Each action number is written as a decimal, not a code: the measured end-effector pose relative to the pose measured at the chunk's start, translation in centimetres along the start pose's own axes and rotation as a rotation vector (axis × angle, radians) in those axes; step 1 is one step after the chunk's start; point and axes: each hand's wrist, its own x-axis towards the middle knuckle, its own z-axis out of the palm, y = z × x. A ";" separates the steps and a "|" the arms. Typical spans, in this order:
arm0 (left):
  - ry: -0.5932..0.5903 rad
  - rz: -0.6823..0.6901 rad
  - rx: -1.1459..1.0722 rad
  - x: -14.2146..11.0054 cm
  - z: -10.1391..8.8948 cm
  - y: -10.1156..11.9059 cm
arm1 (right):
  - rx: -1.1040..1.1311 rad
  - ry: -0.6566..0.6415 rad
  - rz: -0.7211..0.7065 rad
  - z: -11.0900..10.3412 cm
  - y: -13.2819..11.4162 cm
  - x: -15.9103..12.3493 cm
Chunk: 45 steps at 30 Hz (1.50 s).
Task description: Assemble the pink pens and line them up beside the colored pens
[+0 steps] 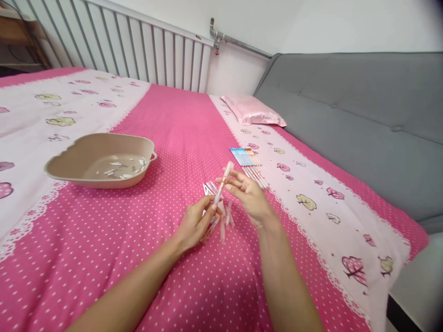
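Seemingly mid-assembly, left hand (194, 222) and right hand (252, 197) are pinching a pen (220, 191) inside the bed (173, 122)'s right edge, likely needing alignment next.

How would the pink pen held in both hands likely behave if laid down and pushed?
The pen would probably stay stiff: it looks straight between the left hand and right hand. It is likely light, being so slender. Its tube-like shape suggests it may roll, though creases in the bedspread could stop it.
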 end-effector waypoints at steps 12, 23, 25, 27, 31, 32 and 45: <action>-0.004 -0.021 -0.004 0.0 0.1 0.1 | -0.032 0.043 0.020 -0.1 0.5 0.1; -0.016 -0.005 -0.001 0.0 0.1 0.2 | -0.130 0.100 -0.030 -0.4 1.4 0.4; -0.017 -0.010 0.000 0.0 0.0 0.3 | -0.130 0.103 -0.025 -0.3 1.4 0.4; -0.015 -0.009 -0.006 0.0 0.0 0.3 | -0.099 0.098 -0.020 -0.1 1.2 0.4; -0.012 0.006 -0.027 0.0 0.0 0.2 | -0.009 0.034 -0.015 0.0 0.7 0.2; -0.014 0.008 -0.029 0.0 0.0 0.1 | 0.003 0.013 -0.013 0.0 0.6 0.1; -0.016 -0.010 -0.006 0.0 0.0 0.0 | 0.018 -0.003 0.022 0.1 0.4 0.1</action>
